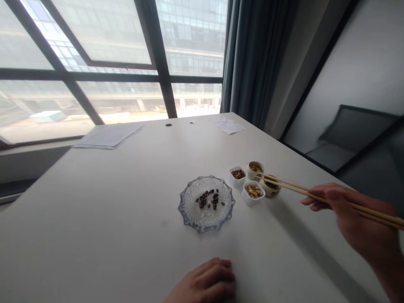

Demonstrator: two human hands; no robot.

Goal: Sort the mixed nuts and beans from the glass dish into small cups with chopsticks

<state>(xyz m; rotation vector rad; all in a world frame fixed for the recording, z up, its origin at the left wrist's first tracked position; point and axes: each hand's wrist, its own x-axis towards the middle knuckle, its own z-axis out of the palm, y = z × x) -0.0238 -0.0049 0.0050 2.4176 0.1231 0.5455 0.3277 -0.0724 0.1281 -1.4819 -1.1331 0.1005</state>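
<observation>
My right hand (350, 219) grips a pair of wooden chopsticks (293, 187) whose tips reach over the small round cups (255, 169) at the right. A clear glass dish (206, 203) with several dark beans in its middle stands on the white table (126, 202). Beside it are two white square cups, one with brown seeds (237, 176) and one with pale nuts (253, 192), plus a second round cup (270, 187) under the chopsticks. My left hand (205, 284) rests on the table near the front edge, fingers curled loosely, holding nothing I can see.
A stack of papers (109, 135) lies at the far left of the table and a single sheet (230, 126) at the far right. A large window and a dark curtain (252, 59) stand behind. The table's right edge runs diagonally past my right hand.
</observation>
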